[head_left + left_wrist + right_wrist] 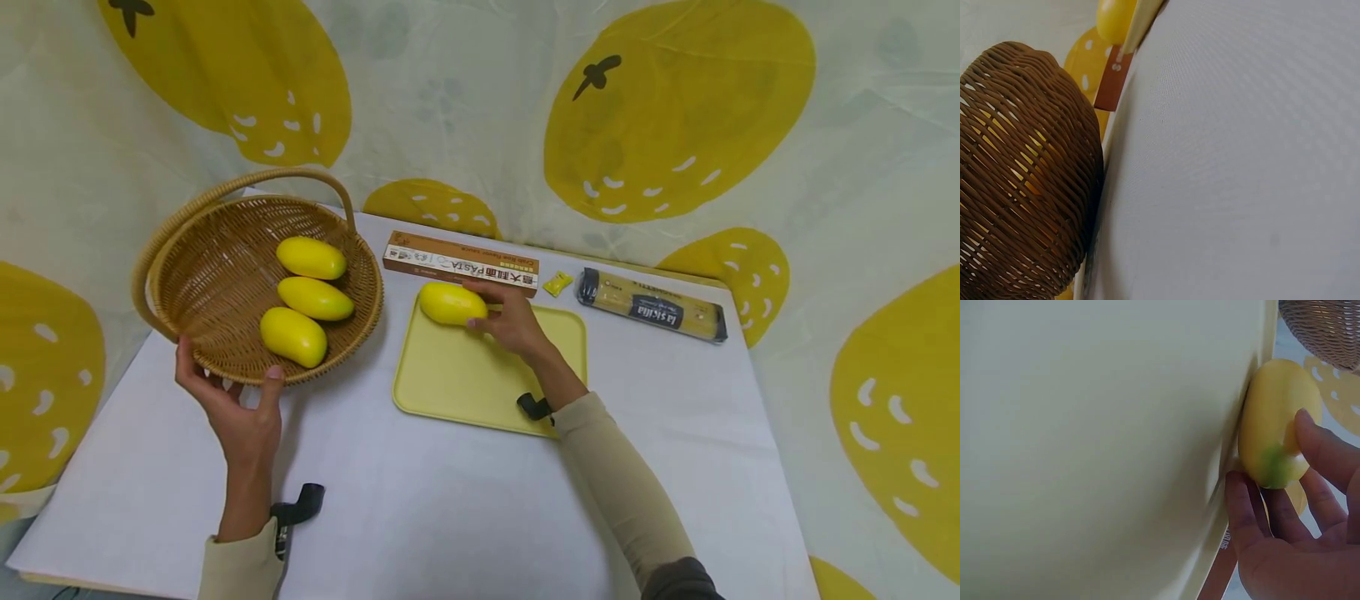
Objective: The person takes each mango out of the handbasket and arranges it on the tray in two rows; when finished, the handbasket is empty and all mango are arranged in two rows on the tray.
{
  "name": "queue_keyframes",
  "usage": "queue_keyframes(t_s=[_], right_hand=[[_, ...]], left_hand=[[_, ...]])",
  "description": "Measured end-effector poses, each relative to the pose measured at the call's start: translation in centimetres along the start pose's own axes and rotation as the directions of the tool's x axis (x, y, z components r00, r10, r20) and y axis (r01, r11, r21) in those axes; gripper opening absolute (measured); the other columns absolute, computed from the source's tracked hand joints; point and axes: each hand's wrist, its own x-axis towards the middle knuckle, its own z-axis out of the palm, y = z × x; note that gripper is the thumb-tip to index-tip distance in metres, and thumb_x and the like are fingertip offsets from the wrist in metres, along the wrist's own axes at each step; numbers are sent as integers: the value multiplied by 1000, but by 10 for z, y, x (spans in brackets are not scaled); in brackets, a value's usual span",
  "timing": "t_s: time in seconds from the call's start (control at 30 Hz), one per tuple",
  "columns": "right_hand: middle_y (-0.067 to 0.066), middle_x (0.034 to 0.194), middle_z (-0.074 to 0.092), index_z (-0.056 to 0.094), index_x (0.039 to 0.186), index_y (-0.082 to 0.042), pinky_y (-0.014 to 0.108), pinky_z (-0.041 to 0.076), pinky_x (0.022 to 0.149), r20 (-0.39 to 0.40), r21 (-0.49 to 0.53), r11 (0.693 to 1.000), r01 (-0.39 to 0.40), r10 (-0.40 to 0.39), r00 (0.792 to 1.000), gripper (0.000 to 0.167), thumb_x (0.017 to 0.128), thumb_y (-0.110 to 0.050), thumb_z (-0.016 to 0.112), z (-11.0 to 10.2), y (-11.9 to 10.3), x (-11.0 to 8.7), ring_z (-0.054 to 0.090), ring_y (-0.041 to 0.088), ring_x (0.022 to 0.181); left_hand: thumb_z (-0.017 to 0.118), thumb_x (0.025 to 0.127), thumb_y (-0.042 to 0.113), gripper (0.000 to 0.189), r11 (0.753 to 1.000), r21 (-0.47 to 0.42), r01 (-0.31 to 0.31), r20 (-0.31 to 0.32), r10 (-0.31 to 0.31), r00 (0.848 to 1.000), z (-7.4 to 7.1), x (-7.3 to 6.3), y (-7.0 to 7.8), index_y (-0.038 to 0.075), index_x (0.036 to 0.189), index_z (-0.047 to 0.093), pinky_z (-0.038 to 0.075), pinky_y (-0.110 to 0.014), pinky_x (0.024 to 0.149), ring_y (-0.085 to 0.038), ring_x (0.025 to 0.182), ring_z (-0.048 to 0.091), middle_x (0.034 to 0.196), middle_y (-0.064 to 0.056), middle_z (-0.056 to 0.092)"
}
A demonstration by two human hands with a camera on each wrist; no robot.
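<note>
My left hand [243, 417] grips the near rim of a brown wicker basket [217, 275], thumb at the front and fingers at the left side. The basket is tipped so its inside shows, and three yellow mangoes lie in its right half, one being the middle mango [315, 298]. Its woven outer side [1029, 181] fills the left of the left wrist view, where the hand is out of sight. With thumb and fingers, my right hand [513, 321] holds another mango [450, 303] at the far left corner of a pale yellow tray [442, 383]. A green patch marks this mango [1279, 419].
Behind the tray lies a long pasta box [461, 260]. To its right are a small yellow packet [558, 284] and a bag of spaghetti [651, 305]. A fruit-print curtain [480, 100] hangs along the back of the white-covered table [420, 517].
</note>
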Motion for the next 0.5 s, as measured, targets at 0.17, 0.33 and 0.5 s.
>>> queue_keyframes(t_s=[0.17, 0.33, 0.5], right_hand=[[8, 152, 63, 63, 149, -15, 41, 56, 108, -22, -61, 998, 5, -6, 1000, 64, 90, 4, 80, 2, -1, 3, 59, 27, 140], [8, 148, 65, 67, 145, -18, 42, 55, 109, -59, -147, 989, 12, -21, 998, 63, 88, 1, 83, 2, -7, 1, 60, 28, 139], [1, 151, 64, 67, 144, -23, 44, 49, 116, -96, -183, 982, 52, -70, 993, 60, 89, -6, 84, 1, -19, -3, 56, 25, 143]], left_hand=[[78, 82, 14, 103, 1000, 4, -5, 6, 5, 1000, 1, 0, 2, 16, 166, 17, 38, -50, 126, -37, 154, 34, 171, -8, 24], [78, 83, 13, 102, 1000, 9, -14, 3, 14, 1000, 2, -1, 3, 15, 166, 18, 40, -48, 125, -38, 153, 36, 170, -9, 25], [76, 84, 13, 100, 1000, 6, -3, -8, 3, 1000, 5, 0, 9, 13, 165, 17, 39, -47, 124, -37, 152, 36, 170, -10, 25]])
